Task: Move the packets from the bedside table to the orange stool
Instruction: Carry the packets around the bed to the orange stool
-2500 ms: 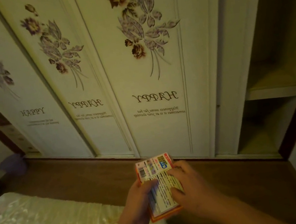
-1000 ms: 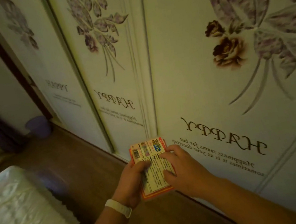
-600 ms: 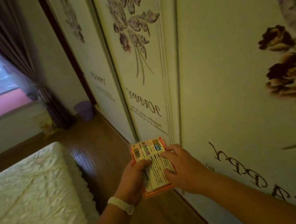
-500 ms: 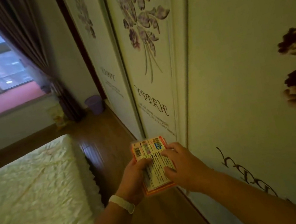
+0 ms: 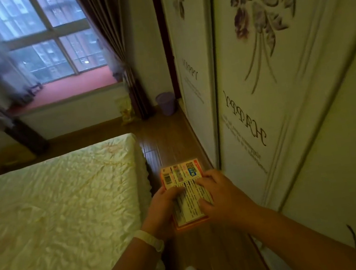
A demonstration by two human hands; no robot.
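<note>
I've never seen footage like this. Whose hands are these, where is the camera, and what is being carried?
There is no machine here: a person wears a wide-angle camera on the head, so you look down along their arms. The left hand, with a pale wristband, and the right hand together hold a stack of orange packets, printed side up with a barcode. The person stands in a narrow aisle of wooden floor between a bed on the left and a flowered wardrobe on the right. Ahead are a window, curtains and a small purple bin. No orange stool or bedside table shows in this picture.
</note>
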